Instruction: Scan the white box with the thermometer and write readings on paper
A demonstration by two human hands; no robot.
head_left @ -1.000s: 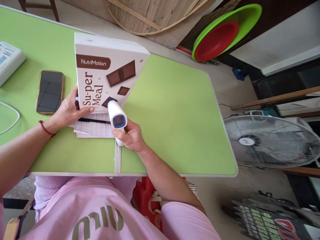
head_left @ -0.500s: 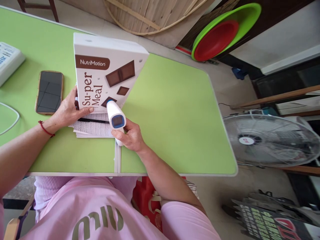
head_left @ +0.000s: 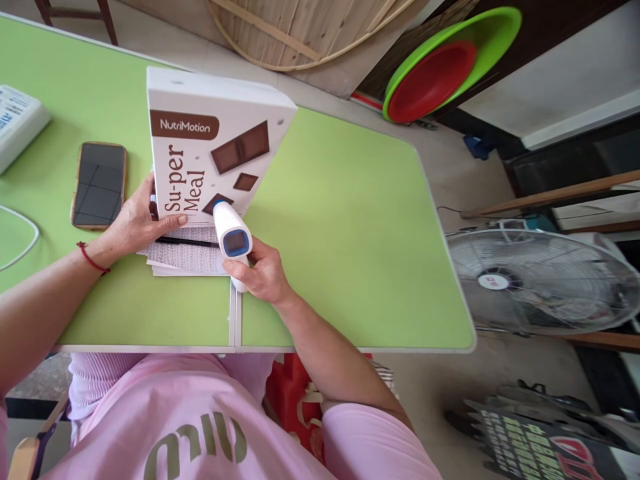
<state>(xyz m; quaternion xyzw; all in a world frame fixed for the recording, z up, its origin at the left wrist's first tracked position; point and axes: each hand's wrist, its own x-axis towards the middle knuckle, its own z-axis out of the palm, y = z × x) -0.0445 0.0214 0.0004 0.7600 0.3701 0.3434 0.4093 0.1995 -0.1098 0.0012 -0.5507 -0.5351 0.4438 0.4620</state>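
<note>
A white box (head_left: 240, 107) with brown "NutriMotion" and "Su-per Meal" print is tilted up above the table. My left hand (head_left: 143, 213) grips its lower left corner, thumb on the front and fingers behind. In my right hand (head_left: 265, 270) is a white and blue infrared thermometer (head_left: 231, 230), its small dark screen facing me. The thermometer's front end is close to the lower edge of the box; whether they touch I cannot tell. Under both lie handwritten papers (head_left: 185, 260) with a black pen (head_left: 193, 241) across them, partly hidden by the box.
A phone (head_left: 100, 183) lies left of my left hand on the green table (head_left: 350, 233). At the far left are a white device (head_left: 20, 123) and a white cable (head_left: 30, 223). Beyond the table's right edge stands a fan (head_left: 545, 280); green and red basins (head_left: 433, 80) lean behind.
</note>
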